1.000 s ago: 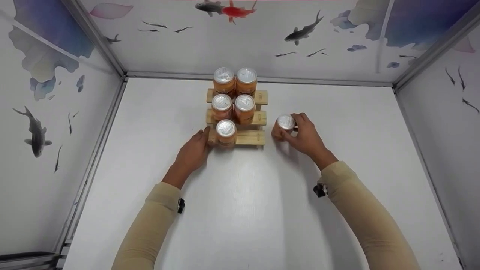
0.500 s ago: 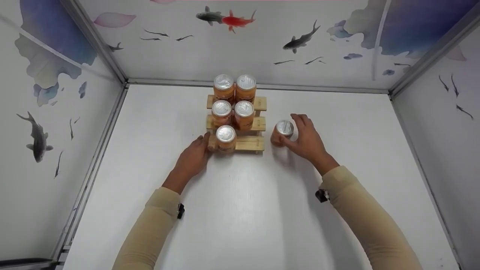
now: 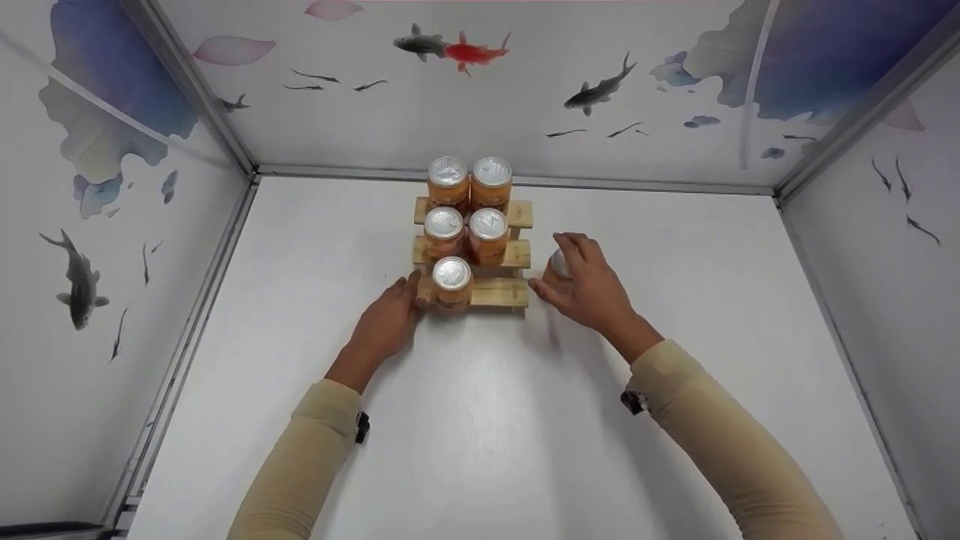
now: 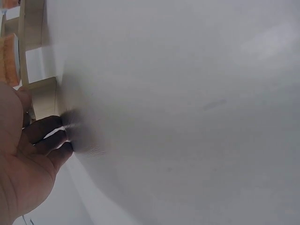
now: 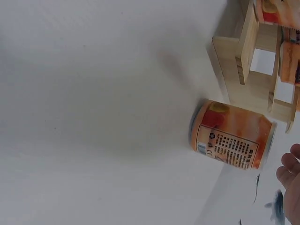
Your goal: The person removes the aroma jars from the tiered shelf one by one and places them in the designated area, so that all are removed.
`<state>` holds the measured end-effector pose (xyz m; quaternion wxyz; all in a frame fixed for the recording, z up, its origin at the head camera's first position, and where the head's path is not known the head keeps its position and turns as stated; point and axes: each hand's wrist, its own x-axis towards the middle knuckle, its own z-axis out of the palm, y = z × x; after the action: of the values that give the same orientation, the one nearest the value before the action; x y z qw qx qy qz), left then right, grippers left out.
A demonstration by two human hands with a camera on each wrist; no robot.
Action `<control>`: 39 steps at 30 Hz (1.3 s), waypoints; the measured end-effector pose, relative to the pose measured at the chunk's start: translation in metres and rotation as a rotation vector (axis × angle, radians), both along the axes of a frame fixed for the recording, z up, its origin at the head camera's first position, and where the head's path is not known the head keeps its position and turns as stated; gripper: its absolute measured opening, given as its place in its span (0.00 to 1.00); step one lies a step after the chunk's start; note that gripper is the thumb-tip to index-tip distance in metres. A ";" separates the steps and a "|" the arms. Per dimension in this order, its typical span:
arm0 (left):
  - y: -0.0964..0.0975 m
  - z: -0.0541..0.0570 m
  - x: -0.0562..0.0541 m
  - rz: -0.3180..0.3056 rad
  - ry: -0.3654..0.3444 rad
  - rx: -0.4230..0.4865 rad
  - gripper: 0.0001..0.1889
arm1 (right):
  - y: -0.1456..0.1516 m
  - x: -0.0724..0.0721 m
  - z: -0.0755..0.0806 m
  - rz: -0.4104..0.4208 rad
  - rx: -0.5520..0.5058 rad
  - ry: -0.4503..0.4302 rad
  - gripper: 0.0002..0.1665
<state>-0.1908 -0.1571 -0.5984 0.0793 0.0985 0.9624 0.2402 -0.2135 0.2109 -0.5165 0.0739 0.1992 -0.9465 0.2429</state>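
Note:
A three-step wooden rack (image 3: 500,293) stands near the back of the table, bearing several orange cans with silvery tops. The lowest step carries one can (image 3: 452,284) at its left; its right part is bare wood. My left hand (image 3: 384,321) holds the left end of this step, with several fingertips down by the table in the left wrist view. To the right of the rack a loose can (image 5: 232,134) stands upright on the table. My right hand (image 3: 594,292) hovers over it with fingers spread, partly hiding it in the head view; the right wrist view shows the fingers apart from it.
White panels with painted fish enclose the white table (image 3: 480,435) at the back and both sides. Metal edging (image 3: 645,184) runs along the table's back, a little behind the rack.
My right hand has let go of the loose can and moved left over its top. The left hand stays at the rack. The head view has tilted up slightly.

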 end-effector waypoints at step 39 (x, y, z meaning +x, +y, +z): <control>0.004 0.011 0.003 0.006 0.019 -0.046 0.33 | -0.086 0.020 -0.018 0.213 -0.106 0.040 0.46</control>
<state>-0.1877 -0.1531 -0.5872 0.0718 0.0962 0.9686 0.2175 -0.1935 0.1253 -0.5344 0.0772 0.2993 -0.9041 0.2951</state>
